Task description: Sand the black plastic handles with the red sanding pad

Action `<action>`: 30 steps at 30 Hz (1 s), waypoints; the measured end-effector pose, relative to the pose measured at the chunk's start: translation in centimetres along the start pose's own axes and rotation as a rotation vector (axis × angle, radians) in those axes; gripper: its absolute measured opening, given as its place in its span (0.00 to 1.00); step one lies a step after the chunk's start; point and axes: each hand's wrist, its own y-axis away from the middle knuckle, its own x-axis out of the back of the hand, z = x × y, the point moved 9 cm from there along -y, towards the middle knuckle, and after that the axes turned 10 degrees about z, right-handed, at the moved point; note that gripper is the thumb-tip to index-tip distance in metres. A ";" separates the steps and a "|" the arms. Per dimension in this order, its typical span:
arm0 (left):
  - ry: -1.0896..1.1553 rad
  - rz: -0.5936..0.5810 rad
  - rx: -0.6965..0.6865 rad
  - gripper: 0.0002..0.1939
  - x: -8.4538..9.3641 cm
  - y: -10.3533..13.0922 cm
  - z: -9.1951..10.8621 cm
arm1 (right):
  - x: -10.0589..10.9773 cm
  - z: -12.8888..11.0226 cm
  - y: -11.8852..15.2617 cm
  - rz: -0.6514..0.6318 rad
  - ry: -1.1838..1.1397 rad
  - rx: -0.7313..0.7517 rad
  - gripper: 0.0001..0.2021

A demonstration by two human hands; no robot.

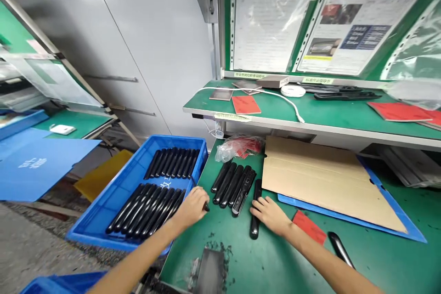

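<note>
My left hand [193,205] is closed round a black piece at the table's left edge, beside the blue crate; only the piece's ends show past my fingers. My right hand [269,213] rests with its fingers on a long black piece [255,228] lying lengthwise on the green table [248,266]. Between my hands, several black pieces [229,184] lie side by side, the rightmost showing a ribbed inner side. Two rows of glossy black pieces [148,211] fill much of the blue crate [113,193] at the left.
Cardboard [324,179] lies over a blue sheet at the right. A red pad [309,227] and another black piece [340,249] are near my right forearm. A dark block [211,271] sits at the front. The shelf [330,115] above holds red pads and a white cable.
</note>
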 end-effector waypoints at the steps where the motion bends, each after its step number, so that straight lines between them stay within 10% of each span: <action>1: -0.014 0.074 0.087 0.11 1.8 -0.3 1.4 | 0.3 -0.1 0.2 0.014 -0.004 0.008 0.10; 7: 0.459 0.221 0.355 0.06 12.7 -0.8 14.5 | 1.9 -1.0 1.8 0.125 -0.035 -0.022 0.06; 12: 0.827 0.160 0.309 0.04 17.1 -1.9 21.4 | 4.2 -2.4 2.8 0.295 -0.110 -0.160 0.04; 30: 0.777 0.021 0.146 0.10 16.8 -3.8 24.3 | 18.6 -3.3 4.2 0.836 -0.903 -0.683 0.06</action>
